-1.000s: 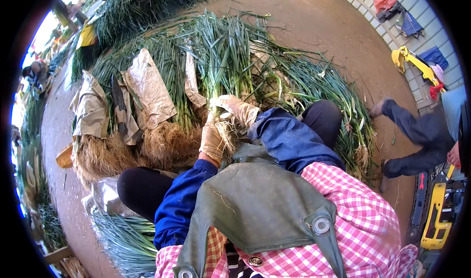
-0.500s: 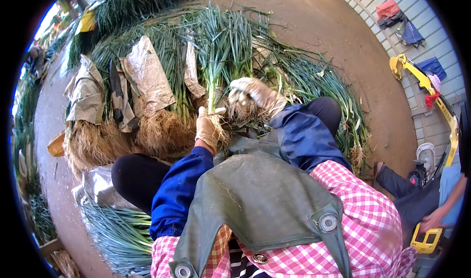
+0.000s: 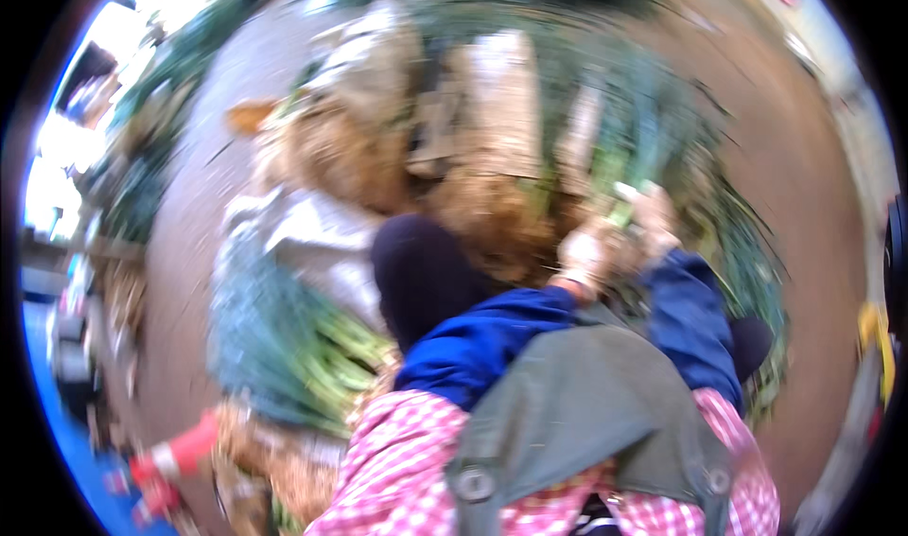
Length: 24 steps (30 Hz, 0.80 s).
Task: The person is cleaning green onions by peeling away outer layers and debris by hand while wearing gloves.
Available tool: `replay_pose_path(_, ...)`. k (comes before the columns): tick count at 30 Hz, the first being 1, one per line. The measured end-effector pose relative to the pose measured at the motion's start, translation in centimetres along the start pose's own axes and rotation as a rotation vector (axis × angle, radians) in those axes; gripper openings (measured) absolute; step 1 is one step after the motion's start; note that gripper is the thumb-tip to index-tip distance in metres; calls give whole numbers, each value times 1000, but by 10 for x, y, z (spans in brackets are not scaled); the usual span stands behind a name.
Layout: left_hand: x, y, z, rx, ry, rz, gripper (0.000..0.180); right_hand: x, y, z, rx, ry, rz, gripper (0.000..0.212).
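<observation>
A: Any txt legible? Labels, nos., signs?
B: Neg. V. blurry, nothing readable.
A: Brown wrapper [image 3: 504, 101], up top?
B: No legible txt, just smear.
A: Whitish sack [image 3: 326, 243]?
B: Same, can't make out any print.
A: Red-&-white thing [image 3: 175, 456], btm L?
B: Too fuzzy to tell.
A: Yellow piece [image 3: 884, 347], R edge?
B: Ditto, illegible.
A: Metal btn [image 3: 475, 484] on the bib [image 3: 567, 394]?
B: Too sm. & blurred to tell if it's marked.
</observation>
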<state>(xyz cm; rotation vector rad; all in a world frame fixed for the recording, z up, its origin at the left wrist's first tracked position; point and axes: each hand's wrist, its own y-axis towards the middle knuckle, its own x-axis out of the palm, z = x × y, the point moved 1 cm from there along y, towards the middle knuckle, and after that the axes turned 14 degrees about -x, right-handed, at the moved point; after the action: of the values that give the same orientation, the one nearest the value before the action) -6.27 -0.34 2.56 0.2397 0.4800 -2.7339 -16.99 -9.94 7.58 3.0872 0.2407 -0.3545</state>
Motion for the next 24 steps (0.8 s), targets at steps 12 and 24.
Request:
replay_pose_path(12, 0, 31, -32, -55, 292, 23, 17, 41, -34, 4, -45, 255, -236, 15)
replay_pose_path(24, -6, 7, -3, 43, 474, -276, 27, 0, -32, 28, 233, 594, 9, 25)
